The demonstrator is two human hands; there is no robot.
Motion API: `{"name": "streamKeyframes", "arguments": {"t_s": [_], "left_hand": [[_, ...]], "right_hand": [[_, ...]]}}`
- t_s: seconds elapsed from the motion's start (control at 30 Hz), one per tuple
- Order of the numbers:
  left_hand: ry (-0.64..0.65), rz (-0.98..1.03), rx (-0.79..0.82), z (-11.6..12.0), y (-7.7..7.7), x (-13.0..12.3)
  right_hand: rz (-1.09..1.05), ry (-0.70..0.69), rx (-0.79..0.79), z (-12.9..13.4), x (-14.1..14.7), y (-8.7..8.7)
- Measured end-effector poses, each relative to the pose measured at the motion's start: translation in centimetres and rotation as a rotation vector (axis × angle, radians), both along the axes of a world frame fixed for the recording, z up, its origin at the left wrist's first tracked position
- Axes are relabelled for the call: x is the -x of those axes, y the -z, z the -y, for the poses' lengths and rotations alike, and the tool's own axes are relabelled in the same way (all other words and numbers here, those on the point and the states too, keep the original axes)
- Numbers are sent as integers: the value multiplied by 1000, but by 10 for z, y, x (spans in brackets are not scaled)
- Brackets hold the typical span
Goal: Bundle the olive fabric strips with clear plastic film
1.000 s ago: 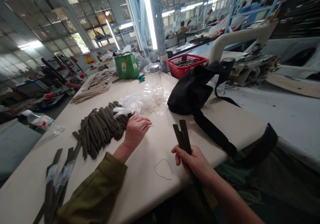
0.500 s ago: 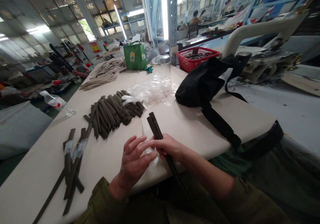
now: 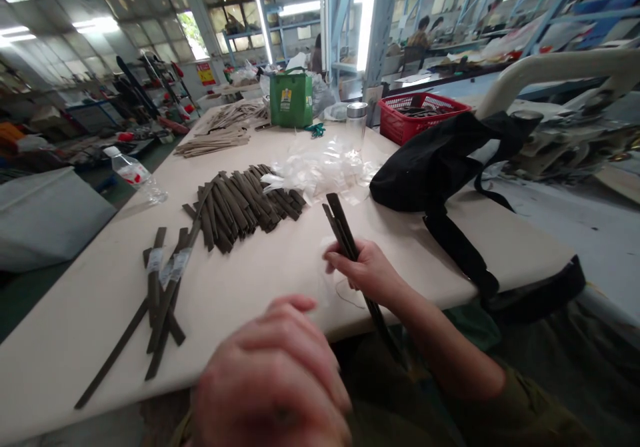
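Observation:
My right hand (image 3: pixel 373 270) is closed around a few dark fabric strips (image 3: pixel 341 224), near the table's front edge. Their upper ends stick up past the fingers, and the lower ends hang below the edge. A thin clear plastic piece (image 3: pixel 327 284) shows beside the fingers. My left hand (image 3: pixel 273 380) is raised close to the camera, apart from the strips. It is blurred with its fingers bent, and what it may hold is hidden. On the left lie crossed dark strips (image 3: pixel 160 307) bound with clear wrappers (image 3: pixel 181 264).
A large pile of dark strips (image 3: pixel 240 207) lies mid-table beside loose clear plastic bags (image 3: pixel 320 167). Around them stand a water bottle (image 3: pixel 137 177), a green bag (image 3: pixel 291 100), a glass jar (image 3: pixel 356 127), a red basket (image 3: pixel 400 124) and a black bag (image 3: pixel 420 167). A machine (image 3: pixel 560 127) is at right.
My left hand has left the strips and come up towards the camera. My right hand still grips the strips. The whole view has shifted a little to the left.

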State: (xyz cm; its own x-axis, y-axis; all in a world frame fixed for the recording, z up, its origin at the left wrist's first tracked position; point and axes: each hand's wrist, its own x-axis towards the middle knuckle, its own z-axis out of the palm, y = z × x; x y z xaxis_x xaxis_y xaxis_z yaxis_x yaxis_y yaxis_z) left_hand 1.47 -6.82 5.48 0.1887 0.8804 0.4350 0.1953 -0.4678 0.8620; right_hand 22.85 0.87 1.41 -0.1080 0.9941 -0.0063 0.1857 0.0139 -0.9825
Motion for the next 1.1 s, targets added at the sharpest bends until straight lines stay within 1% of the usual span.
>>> {"name": "streamKeyframes", "arguments": {"t_s": [0.07, 0.13, 0.17, 0.23, 0.3, 0.37, 0.43, 0.53, 0.63, 0.67, 0.73, 0.83, 1.0, 1.1], "left_hand": [[-15, 17, 87, -23, 11, -9], [-23, 29, 258, -42, 27, -18], [-4, 20, 363, -49, 36, -21], [82, -31, 537, -58, 51, -28], [185, -74, 629, -60, 59, -33], [242, -58, 665, -61, 62, -37], [226, 47, 699, -63, 62, -40], [138, 391, 790, -70, 65, -41], [62, 759, 873, -78, 68, -43], [41, 845, 893, -80, 68, -44], [4, 957, 921, -84, 69, -46], [-4, 999, 932, -85, 69, -52], [50, 986, 907, -80, 69, -60], [78, 995, 922, -78, 69, -63]], "right_hand": [[129, 6, -111, 6, -1, -7], [242, -4, -196, 10, 0, -12], [291, -10, -221, 11, 1, -13], [370, -19, -243, 12, 3, -13], [405, -22, -248, 12, 4, -12], [383, -26, -242, 13, 2, -12], [323, -41, -211, 18, -3, -11], [208, -69, -111, 31, -13, -3], [87, -92, -3, 48, -19, 16], [53, -102, 20, 54, -20, 23], [2, -112, 47, 64, -21, 36], [-58, -120, 94, 74, -19, 46], [-245, -203, 264, 74, -13, 45], [-433, -237, 381, 70, -10, 49]]}}
